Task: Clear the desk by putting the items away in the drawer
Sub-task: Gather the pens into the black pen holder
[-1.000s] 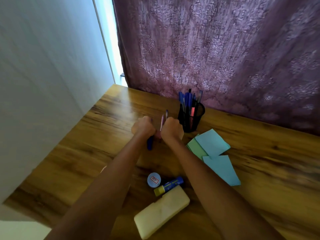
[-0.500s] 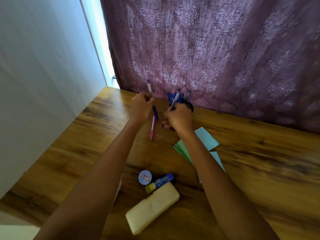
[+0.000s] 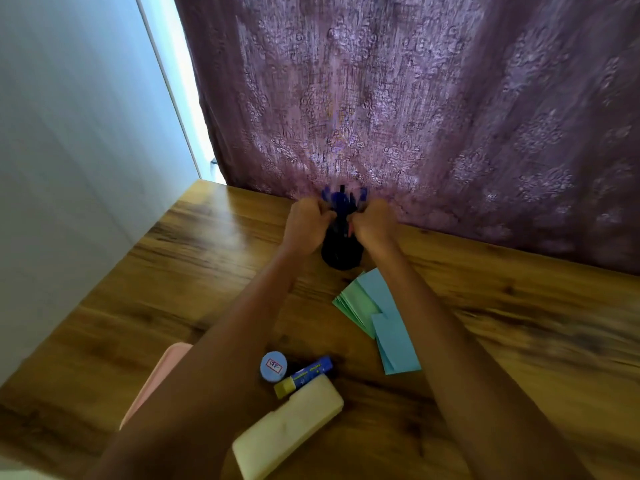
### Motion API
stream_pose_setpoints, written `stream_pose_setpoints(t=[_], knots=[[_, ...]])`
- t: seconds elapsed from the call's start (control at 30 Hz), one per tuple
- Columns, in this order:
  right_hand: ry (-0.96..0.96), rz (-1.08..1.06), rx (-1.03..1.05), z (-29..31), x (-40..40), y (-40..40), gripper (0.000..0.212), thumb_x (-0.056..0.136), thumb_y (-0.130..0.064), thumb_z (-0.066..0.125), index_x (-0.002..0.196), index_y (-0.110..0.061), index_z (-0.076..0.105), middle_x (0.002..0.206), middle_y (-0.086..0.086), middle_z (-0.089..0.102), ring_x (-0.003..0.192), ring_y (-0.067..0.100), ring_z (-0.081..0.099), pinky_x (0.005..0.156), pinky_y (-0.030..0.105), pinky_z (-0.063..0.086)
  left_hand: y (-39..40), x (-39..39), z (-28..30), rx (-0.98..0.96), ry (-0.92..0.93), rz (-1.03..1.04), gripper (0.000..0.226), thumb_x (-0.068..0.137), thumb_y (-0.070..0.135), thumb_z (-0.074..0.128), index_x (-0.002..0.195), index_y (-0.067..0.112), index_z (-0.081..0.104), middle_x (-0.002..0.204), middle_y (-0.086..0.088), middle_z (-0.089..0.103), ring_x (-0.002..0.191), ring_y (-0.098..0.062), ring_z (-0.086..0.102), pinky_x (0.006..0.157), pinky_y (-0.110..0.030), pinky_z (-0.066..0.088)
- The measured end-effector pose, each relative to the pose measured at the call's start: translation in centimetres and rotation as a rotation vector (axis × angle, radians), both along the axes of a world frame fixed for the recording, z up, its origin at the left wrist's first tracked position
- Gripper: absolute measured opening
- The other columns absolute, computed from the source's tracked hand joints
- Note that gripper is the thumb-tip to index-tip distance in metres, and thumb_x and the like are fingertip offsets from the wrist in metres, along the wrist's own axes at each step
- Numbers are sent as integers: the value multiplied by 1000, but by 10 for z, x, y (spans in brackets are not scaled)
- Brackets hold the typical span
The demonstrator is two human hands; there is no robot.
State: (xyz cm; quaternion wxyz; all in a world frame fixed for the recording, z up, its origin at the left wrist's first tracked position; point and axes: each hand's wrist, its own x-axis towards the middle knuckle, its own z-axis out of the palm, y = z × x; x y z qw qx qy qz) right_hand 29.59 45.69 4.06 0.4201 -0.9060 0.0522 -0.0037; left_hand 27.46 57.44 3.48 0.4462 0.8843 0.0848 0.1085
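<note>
Wooden desk (image 3: 207, 271) against curtain (image 3: 415, 116); left hand (image 3: 306, 225) and right hand (image 3: 372, 225) both grasping pens (image 3: 341, 199) atop holder (image 3: 341, 251).

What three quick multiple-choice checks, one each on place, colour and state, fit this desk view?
1. Where is the pen cup?
A. by the curtain
B. at the near edge
C. on the case

2. What colour is the round tin's lid?
A. red
B. blue
C. black

3. What are the hands doing?
A. lying flat on the desk
B. lifting the case
C. working at the pens

Key: 1 A, the cup stands under the curtain. 2 B, the lid is blue with a white label. 3 C, left hand and right hand curl around the pens above the cup.
</note>
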Motion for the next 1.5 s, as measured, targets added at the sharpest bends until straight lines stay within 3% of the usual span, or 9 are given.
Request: stream_pose_setpoints(t=[0.2,0.3,0.47,0.67,0.83,0.93,1.2,1.4,1.5], knots=[[-368,-97,56,21,-31,17,10,92,-10,56,91,-3,63,83,5,63,71,19,62,52,22,43,30,-10,-15,17,57,213,25,92,22,57,95,-1,67,96,-16,68,92,-30,63,68,-30,40],[-143,80,72,2,-41,40,13,91,-18,60,89,-7,66,82,9,70,70,24,69,64,37,59,44,-17,-30,127,246,197,23,88,22,62,94,0,67,101,-21,68,97,-36,63,73,-37,48],[123,75,-122,-47,-45,45,19,89,-31,61,87,-13,66,85,7,71,78,28,70,72,43,59,48,-28,-57,242,478,59,26,77,24,74,89,1,69,89,-15,71,81,-28,68,61,-30,47],[147,-46,-72,-55,-38,17,31,87,-40,56,93,-11,64,86,8,71,77,29,70,72,44,59,43,-21,-53,119,394,156,12,87,12,63,88,0,66,82,-12,68,59,-19,64,45,-25,49],[66,-184,61,-43,-34,-1,25,87,-30,55,81,-8,64,77,10,69,69,29,68,64,45,60,25,-23,-12,-210,-186,160,9,88,10,62,87,2,66,77,-5,69,62,-6,60,56,-3,42],[11,-247,121,-32,-35,-8,28,87,-29,52,76,-6,63,76,11,68,70,31,68,63,46,59,7,-15,14,-239,-319,110,7,88,11,63,91,6,65,79,1,68,66,5,58,64,-3,43],[18,-223,102,-19,-26,-18,28,91,-24,50,81,-1,64,81,16,68,72,31,67,55,30,48,-18,9,-25,19,-41,27,10,80,13,71,90,11,72,89,-7,71,96,-30,62,85,-49,51],[91,-214,187,-25,-16,-14,23,90,-22,58,76,-5,59,79,15,66,67,32,69,60,48,60,-18,2,-18,-16,-105,161,23,81,5,67,104,7,61,99,-8,62,98,-26,57,82,-41,51],[119,-216,256,-26,-15,-13,27,93,-19,57,69,-7,54,79,18,67,65,32,69,61,48,60,-13,1,-17,-102,98,218,22,88,14,62,104,0,56,105,-13,60,85,-21,56,60,-28,48]])
